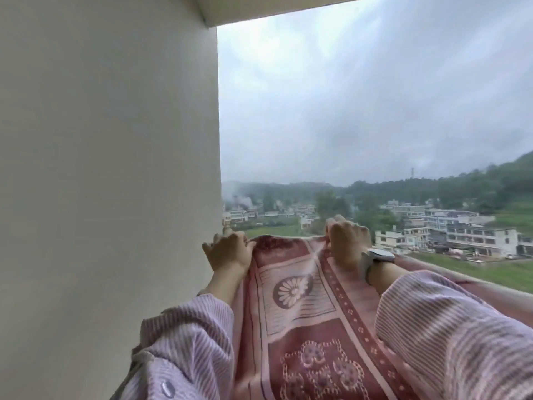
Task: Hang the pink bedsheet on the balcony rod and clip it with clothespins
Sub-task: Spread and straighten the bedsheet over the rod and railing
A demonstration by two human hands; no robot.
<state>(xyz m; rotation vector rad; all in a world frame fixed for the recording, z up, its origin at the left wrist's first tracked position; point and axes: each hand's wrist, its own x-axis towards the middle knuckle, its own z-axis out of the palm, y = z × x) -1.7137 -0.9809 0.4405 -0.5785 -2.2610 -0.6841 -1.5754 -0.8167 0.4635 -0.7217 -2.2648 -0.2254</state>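
Note:
The pink bedsheet (pixel 300 319), patterned with dark red panels and flowers, stretches from my chest up to its far edge. My left hand (pixel 229 251) grips that far edge at its left end, close to the wall. My right hand (pixel 347 241), with a watch on the wrist, grips the same edge further right, fingers curled over the cloth. The rod lies hidden under the sheet. No clothespins are in sight.
A plain white wall (pixel 109 168) fills the left side, right beside my left hand. A ceiling edge (pixel 288 13) runs overhead. Beyond the sheet lies open air, with buildings (pixel 450 229), fields and hills far below. A ledge or rail (pixel 478 284) shows at the right.

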